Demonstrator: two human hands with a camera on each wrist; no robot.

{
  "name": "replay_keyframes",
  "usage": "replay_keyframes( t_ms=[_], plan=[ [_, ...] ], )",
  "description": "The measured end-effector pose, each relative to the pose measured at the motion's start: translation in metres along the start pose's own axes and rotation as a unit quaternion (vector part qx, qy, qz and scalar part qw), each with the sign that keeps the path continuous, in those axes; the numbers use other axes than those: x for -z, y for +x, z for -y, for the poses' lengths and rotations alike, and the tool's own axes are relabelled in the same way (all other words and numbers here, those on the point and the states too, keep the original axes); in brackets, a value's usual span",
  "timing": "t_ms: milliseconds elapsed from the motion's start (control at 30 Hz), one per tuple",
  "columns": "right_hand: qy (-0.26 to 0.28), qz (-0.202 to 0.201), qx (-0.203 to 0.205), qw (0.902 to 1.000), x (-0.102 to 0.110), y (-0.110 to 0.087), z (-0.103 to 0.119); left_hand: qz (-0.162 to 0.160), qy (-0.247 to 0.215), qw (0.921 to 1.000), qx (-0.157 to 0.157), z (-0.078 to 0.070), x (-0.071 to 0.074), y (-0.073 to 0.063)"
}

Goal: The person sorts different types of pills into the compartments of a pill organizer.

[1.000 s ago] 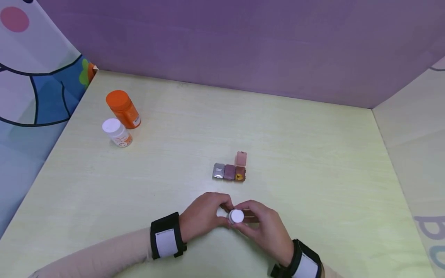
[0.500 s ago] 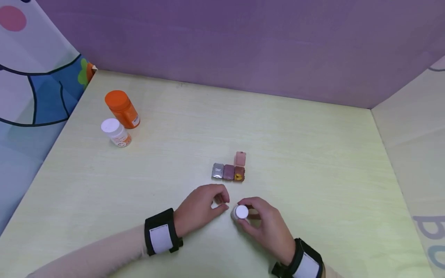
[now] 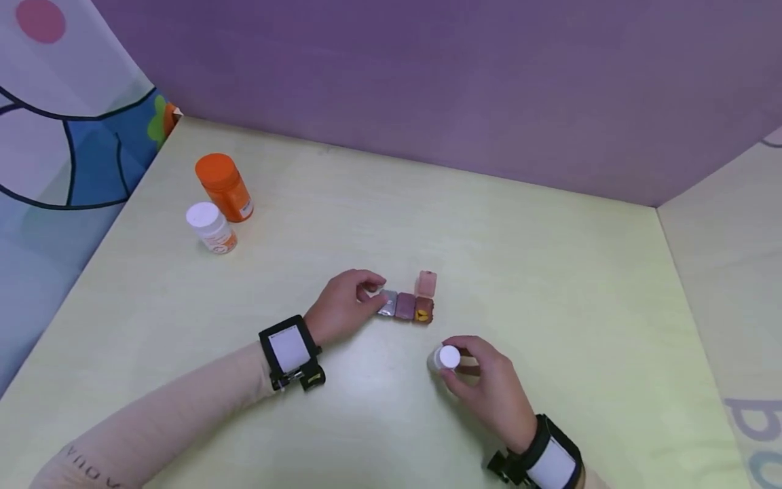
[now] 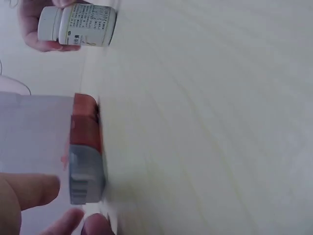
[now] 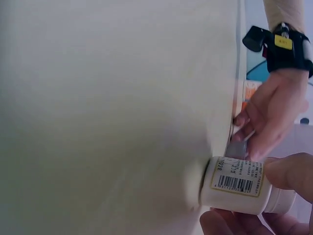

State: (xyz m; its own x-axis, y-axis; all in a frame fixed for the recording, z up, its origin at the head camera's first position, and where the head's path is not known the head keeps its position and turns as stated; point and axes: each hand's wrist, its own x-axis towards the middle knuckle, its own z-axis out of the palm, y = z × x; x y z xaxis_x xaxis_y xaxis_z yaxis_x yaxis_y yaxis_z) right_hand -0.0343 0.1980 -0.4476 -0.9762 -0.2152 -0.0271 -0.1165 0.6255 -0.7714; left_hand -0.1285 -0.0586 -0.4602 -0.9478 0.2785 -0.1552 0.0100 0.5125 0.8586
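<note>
My right hand (image 3: 491,387) grips a small white pill bottle (image 5: 237,188) between thumb and fingers. The bottle stands upright with its base close to the table, its printed label and barcode turned toward the right wrist camera. My left hand (image 3: 345,305) is at the left end of a short row of small blocks. Its thumb and fingers are spread around the silver block (image 4: 86,174), with a gap showing in the left wrist view. Beside the silver one sit a purple block (image 3: 404,306) and a brown block (image 3: 423,310) with a yellow mark. Behind the brown one lies a pink block (image 3: 426,283).
At the back left of the pale table (image 3: 550,272) stand an orange bottle (image 3: 226,187) and a white bottle (image 3: 211,227) with an orange-and-white label. A purple panel (image 3: 397,81) closes off the back, and a pale panel (image 3: 727,272) the right side.
My left hand has let go of the pill bottle and moved forward to the silver block. My right hand has shifted slightly right and forward, still holding the bottle.
</note>
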Motion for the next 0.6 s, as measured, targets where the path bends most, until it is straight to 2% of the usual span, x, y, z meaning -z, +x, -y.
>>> replay_keyframes(
  t_ms=[167, 600],
  plan=[
    [-0.013, -0.020, -0.005, 0.9997, 0.014, 0.008, -0.011, 0.004, -0.005, 1.0000, -0.001, -0.002, 0.000, 0.001],
    [-0.030, -0.078, -0.053, 0.9951, 0.052, 0.043, -0.039, 0.003, 0.008, 0.9999, 0.007, -0.004, -0.002, 0.002]
  ],
)
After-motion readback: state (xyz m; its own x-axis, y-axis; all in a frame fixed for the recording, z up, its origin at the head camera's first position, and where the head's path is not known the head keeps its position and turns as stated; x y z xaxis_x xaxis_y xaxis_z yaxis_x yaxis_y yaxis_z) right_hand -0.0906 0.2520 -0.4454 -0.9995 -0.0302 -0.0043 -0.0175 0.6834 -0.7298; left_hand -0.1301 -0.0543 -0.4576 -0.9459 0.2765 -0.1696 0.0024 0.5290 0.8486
